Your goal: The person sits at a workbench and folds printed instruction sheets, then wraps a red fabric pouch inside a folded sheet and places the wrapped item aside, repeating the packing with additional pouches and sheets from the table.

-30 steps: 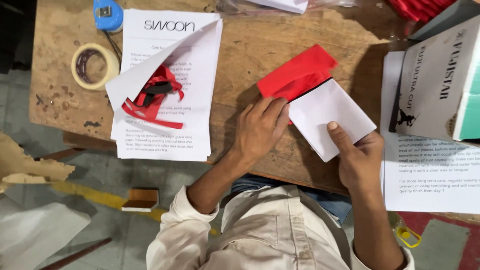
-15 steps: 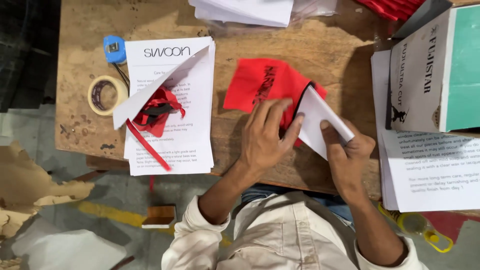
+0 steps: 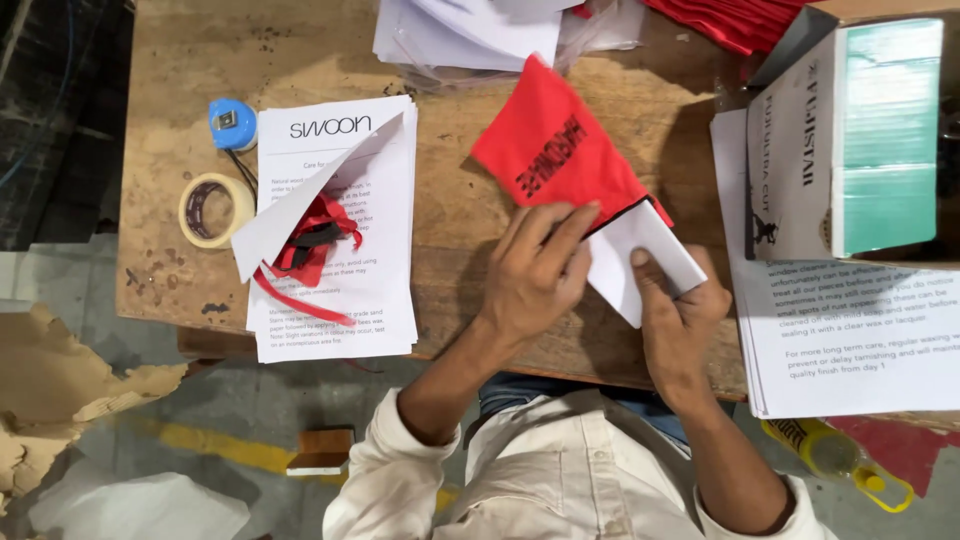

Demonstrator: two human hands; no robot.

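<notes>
Left hand (image 3: 540, 275) lies flat, fingers spread, pressing the red cloth pouch (image 3: 555, 150) where it meets the folded white sheet (image 3: 640, 255); right hand (image 3: 680, 310) pinches that sheet's lower edge, thumb on top; the sheet sits near the front edge of the wooden table (image 3: 450, 230), half tucked under the pouch; by my read the pairing is partway, the sheet not fully in; a stack of printed leaflets (image 3: 340, 240) carrying red ribbon (image 3: 310, 245) waits to the left, beside a roll of tape (image 3: 213, 210).

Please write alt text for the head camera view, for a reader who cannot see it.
Two bare hands work at a wooden table: the left hand presses a red cloth pouch, and the right hand holds folded white paper at its edge.
</notes>
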